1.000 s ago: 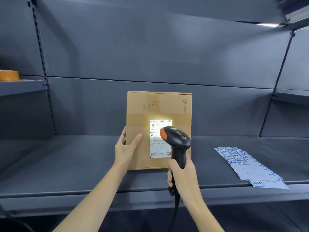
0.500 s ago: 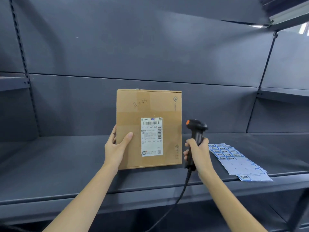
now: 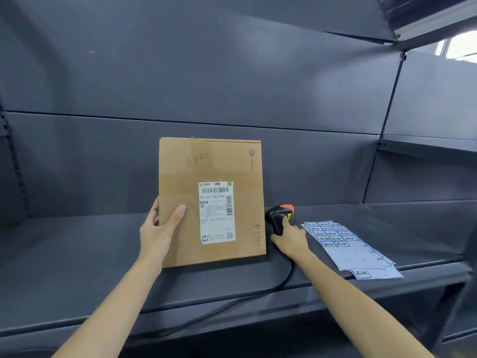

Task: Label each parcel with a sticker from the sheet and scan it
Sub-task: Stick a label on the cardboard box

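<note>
head view: the left hand [image 3: 161,232] props the parcel [image 3: 211,202] upright on the shelf [image 3: 77,254], thumb on its front face, fingers behind its left edge. the right hand [image 3: 289,239] rests on the scanner [image 3: 278,218] lying just right of the parcel, fingers draped over it; whether they grip it, i cannot tell. best to set it flat, clear of the sticker sheet [image 3: 346,246] nearby. the scanner's handle hides under the hand, its cable [image 3: 258,293] runs off the shelf edge, and sticker print is too small to read.
</note>
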The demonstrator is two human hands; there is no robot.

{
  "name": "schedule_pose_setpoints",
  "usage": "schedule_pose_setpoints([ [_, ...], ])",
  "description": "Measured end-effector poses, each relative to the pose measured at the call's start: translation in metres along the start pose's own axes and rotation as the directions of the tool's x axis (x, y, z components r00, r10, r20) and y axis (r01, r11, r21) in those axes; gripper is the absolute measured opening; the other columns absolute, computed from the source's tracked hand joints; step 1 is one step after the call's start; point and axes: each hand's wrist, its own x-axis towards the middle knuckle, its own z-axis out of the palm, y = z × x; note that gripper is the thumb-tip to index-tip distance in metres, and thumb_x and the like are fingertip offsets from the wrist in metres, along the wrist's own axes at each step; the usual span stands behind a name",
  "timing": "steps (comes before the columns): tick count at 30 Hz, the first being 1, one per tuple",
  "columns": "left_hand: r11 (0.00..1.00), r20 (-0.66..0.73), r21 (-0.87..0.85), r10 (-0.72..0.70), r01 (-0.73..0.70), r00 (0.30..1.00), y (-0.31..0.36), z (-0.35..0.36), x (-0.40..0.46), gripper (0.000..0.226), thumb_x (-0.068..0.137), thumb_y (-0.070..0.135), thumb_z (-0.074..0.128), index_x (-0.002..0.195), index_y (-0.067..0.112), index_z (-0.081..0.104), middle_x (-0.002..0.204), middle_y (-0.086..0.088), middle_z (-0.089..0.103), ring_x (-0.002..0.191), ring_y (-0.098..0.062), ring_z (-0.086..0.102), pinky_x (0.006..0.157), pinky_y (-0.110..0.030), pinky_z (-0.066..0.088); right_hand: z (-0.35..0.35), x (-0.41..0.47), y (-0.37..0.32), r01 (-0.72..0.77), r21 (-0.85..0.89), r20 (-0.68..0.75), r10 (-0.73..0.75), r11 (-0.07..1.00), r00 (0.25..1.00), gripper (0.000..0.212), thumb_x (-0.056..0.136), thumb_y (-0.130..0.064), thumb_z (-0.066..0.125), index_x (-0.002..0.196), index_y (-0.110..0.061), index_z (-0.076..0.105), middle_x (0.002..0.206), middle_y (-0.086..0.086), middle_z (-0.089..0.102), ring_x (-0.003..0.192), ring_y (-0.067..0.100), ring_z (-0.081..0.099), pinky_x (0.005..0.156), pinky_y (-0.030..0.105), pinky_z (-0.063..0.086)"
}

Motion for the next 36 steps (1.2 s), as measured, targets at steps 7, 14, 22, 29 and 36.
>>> schedule_pose_setpoints([
  [7,0.977,-0.049,0.136,-0.158,0.163,0.986,0.023,-0.01,0.012,0.052,0.072,0.05,0.075,0.117,0.03,0.06,0.094,0.013,0.064,0.082,-0.01,0.06,0.07,-0.029,0.045,0.008,0.002,0.0,0.027,-0.193,-0.024,-0.032,0.981,0.999,0.073,0.094,-0.039,0.045,0.151,-0.007,0.013,0.13,0.025,0.045,0.118,0.037,0.037,0.101,0.04,0.028],
  [14,0.806,-0.053,0.415,-0.442,0.422,0.896,0.033,-0.024,0.029,0.066,0.079,0.045,0.072,0.126,0.003,0.054,0.128,-0.016,0.056,0.112,-0.036,0.053,0.088,-0.042,0.041,0.006,-0.003,0.001,0.023,-0.101,-0.052,-0.028,0.995,0.998,0.067,0.096,-0.041,0.041,0.15,-0.01,0.018,0.127,0.024,0.046,0.118,0.038,0.037,0.099,0.041,0.033],
  [22,0.754,-0.077,0.505,-0.445,0.42,0.892,0.014,-0.02,0.027,0.084,0.085,0.043,0.066,0.145,-0.002,0.028,0.144,-0.02,0.041,0.125,-0.04,0.045,0.097,-0.045,0.038,-0.01,0.01,0.007,-0.188,0.123,-0.023,0.192,0.974,0.981,0.047,0.095,-0.038,0.038,0.139,-0.02,0.041,0.134,0.021,0.04,0.13,0.037,0.029,0.109,0.042,0.02],
  [29,0.739,-0.104,0.534,-0.424,0.411,0.9,0.012,-0.017,0.03,0.078,0.086,0.045,0.064,0.142,-0.002,0.035,0.138,-0.021,0.047,0.119,-0.041,0.05,0.095,-0.045,0.041,-0.071,0.01,0.106,-0.566,-0.075,-0.078,0.561,0.821,0.824,0.044,0.094,-0.023,0.043,0.136,-0.011,0.039,0.14,0.016,0.037,0.129,0.033,0.033,0.107,0.04,0.028],
  [36,0.748,-0.147,0.529,-0.385,0.401,0.911,0.011,-0.016,0.026,0.079,0.083,0.047,0.067,0.137,-0.004,0.04,0.13,-0.021,0.053,0.11,-0.039,0.055,0.078,-0.041,0.041,-0.09,0.006,0.15,-0.596,-0.093,-0.016,0.597,0.798,0.802,0.036,0.08,-0.039,0.071,0.095,-0.012,0.053,0.127,0.016,0.05,0.12,0.036,0.04,0.101,0.038,0.035],
])
